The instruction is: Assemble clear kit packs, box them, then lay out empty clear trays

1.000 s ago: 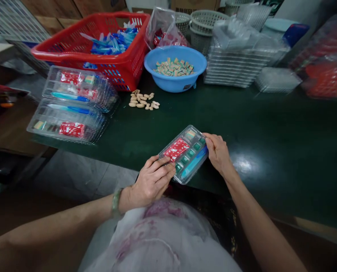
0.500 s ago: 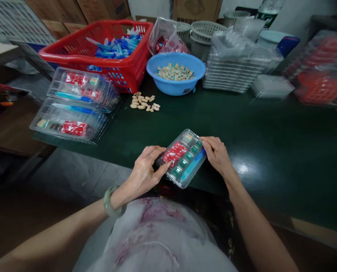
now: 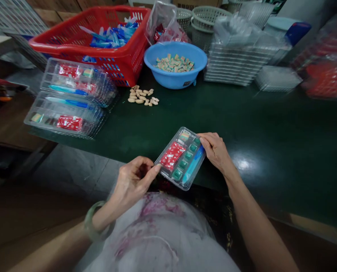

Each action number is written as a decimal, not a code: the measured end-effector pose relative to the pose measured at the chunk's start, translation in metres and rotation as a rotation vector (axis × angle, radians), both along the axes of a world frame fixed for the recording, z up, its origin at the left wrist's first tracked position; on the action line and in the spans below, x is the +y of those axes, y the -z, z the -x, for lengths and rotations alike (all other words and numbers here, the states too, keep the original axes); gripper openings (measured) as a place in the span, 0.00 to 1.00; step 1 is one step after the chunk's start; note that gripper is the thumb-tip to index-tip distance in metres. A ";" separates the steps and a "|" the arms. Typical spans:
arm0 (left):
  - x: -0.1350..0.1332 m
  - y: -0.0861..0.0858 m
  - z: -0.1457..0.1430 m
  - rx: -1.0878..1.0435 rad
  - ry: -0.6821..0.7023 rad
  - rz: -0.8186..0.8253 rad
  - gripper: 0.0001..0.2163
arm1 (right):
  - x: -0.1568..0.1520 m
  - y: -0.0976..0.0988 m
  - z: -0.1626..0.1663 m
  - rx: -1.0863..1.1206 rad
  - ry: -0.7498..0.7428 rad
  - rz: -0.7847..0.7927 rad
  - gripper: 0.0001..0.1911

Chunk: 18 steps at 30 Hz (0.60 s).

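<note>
A clear plastic compartment tray (image 3: 168, 176) is tilted at the front edge of the table. In it are a red patterned packet (image 3: 172, 156), a small striped block (image 3: 184, 136), a blue pen (image 3: 193, 165) and a row of small compartments that look green (image 3: 188, 155). My left hand (image 3: 135, 175), with a bracelet on its wrist, pinches the tray's left edge between thumb and forefinger. At the upper right corner, my right hand (image 3: 215, 151) grips the tray, its thumb on top; the fingertips beneath are hidden.
Stacked filled trays (image 3: 69, 102) stand at the left. Behind are a red basket (image 3: 97, 56) of blue pens, a blue basin (image 3: 174, 81) of striped blocks and stacked clear trays (image 3: 233, 66). Loose peanuts (image 3: 141, 96), or peanut-shaped pieces, lie on the green table (image 3: 270, 124).
My left hand has drawn back leftward from over the packet to the tray's edge, uncovering the packet. My right hand stays at its corner. The view has tipped slightly downward.
</note>
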<state>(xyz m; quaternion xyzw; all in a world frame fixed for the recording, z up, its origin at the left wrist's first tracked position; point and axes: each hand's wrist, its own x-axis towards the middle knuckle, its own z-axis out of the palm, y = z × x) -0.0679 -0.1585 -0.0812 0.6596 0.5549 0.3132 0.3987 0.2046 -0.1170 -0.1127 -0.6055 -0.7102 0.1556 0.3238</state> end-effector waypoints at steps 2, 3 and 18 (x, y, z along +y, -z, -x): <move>-0.006 -0.002 0.005 -0.134 0.069 0.328 0.20 | 0.000 0.000 0.001 0.002 0.000 -0.002 0.17; -0.009 -0.002 0.004 -0.217 0.095 0.506 0.22 | -0.001 -0.001 0.001 0.002 -0.004 -0.001 0.18; -0.025 0.022 -0.031 -1.011 -0.123 0.985 0.13 | -0.006 0.001 0.002 0.039 -0.093 -0.058 0.16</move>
